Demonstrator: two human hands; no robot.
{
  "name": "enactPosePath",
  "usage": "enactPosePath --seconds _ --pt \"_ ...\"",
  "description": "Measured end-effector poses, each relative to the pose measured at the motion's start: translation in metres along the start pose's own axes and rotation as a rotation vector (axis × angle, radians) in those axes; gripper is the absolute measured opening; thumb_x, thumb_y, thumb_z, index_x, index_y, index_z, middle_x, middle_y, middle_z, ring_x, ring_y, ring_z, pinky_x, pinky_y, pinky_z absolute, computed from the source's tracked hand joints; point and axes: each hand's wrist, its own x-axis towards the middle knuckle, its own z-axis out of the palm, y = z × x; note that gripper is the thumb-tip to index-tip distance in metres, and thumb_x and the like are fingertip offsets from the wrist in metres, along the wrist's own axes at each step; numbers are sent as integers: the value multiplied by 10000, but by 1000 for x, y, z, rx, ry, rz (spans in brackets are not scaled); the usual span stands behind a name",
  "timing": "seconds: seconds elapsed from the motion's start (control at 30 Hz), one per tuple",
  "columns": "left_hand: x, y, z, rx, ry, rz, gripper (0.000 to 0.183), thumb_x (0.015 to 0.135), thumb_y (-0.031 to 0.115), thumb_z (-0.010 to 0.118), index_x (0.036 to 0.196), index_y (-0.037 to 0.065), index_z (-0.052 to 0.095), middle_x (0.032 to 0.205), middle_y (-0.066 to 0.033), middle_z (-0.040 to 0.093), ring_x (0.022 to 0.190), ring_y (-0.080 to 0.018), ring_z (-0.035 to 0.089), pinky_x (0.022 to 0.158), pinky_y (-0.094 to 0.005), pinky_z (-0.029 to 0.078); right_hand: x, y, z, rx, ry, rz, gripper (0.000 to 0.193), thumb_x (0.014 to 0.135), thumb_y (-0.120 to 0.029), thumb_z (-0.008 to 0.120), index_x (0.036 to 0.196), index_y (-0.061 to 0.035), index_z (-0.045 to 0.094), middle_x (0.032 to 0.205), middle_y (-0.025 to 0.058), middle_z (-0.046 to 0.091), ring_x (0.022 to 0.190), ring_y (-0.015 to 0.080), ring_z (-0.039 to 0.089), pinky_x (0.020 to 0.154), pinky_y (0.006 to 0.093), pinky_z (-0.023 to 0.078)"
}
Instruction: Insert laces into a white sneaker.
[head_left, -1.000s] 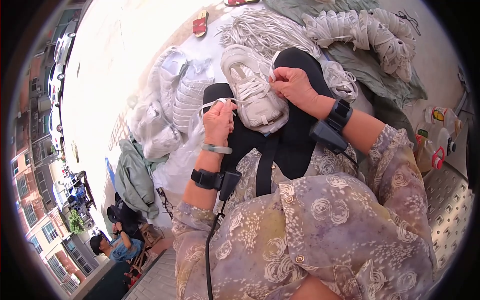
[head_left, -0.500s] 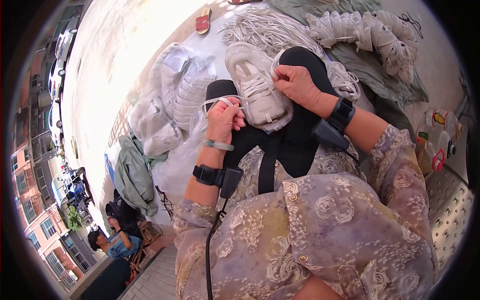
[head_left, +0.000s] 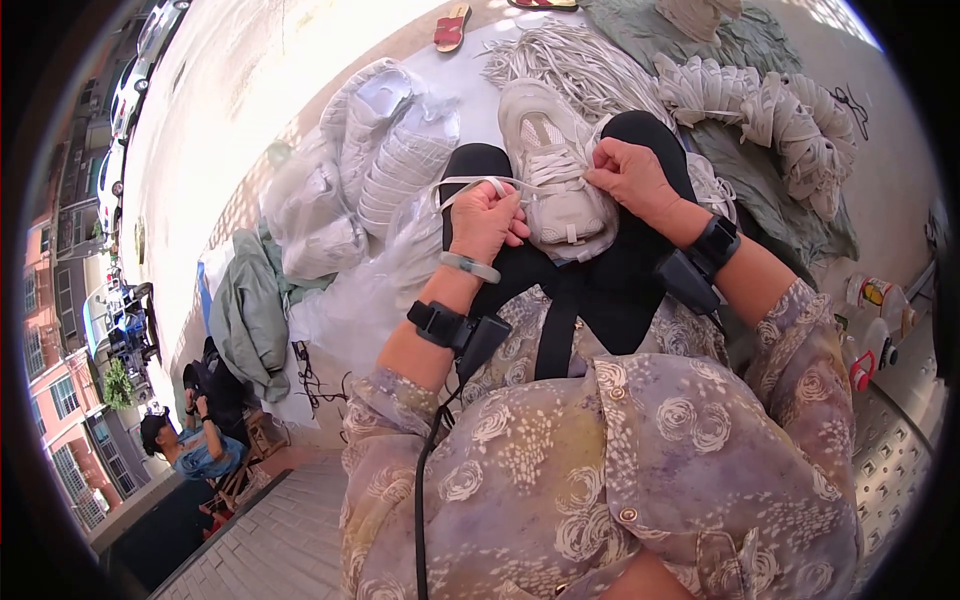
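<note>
A whitish sneaker (head_left: 568, 214) lies between my black-covered knees, its heel end toward me or its toe hard to tell apart at this angle. White laces (head_left: 553, 166) criss-cross its middle. To the left of the shoe, my left hand (head_left: 486, 216) is closed with a flat white shoelace (head_left: 462, 182) pinched in its fingers; a loop of it bends out to the left. At the shoe's right side, my right hand (head_left: 630, 178) pinches a lace close to the eyelets. The exact grip of its fingertips is partly hidden.
A heap of loose white laces (head_left: 560, 70) lies beyond the shoe. Plastic-wrapped white shoes (head_left: 392, 160) sit at left, and bundled shoe parts (head_left: 760, 110) at right. Plastic bottles (head_left: 872, 305) stand near my right elbow. Another person (head_left: 200, 445) sits at lower left.
The whole view has shifted, so the shoe and hands appear farther right. My left hand still holds its lace; my right hand stays pinched at the shoe's right side.
</note>
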Motion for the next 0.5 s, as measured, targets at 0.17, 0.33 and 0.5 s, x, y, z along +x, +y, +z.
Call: enactPosePath --seconds 0.17,0.33,0.5 --pt "4 -2 7 36 58 32 73 860 106 537 843 35 540 622 -34 560 419 -78 528 337 -171 395 -8 0 5 11 46 -43 185 734 -201 637 704 -29 575 570 93 532 535 234 530 556 334 429" --pt "7 -6 9 72 118 79 94 826 95 551 776 16 561 548 -19 553 390 -68 511 336 -213 396 -17 -18 -2 -103 -70 -52 242 717 -230 662 775 -14 571 653 85 523 593 209 527 585 320 438" --pt "10 -8 12 171 101 173 120 821 91 562 722 23 551 555 -27 541 383 -75 495 342 -228 382 -19 -19 -9 -157 -140 -63 302 675 -221 682 833 4 558 707 78 506 637 195 526 606 306 443"
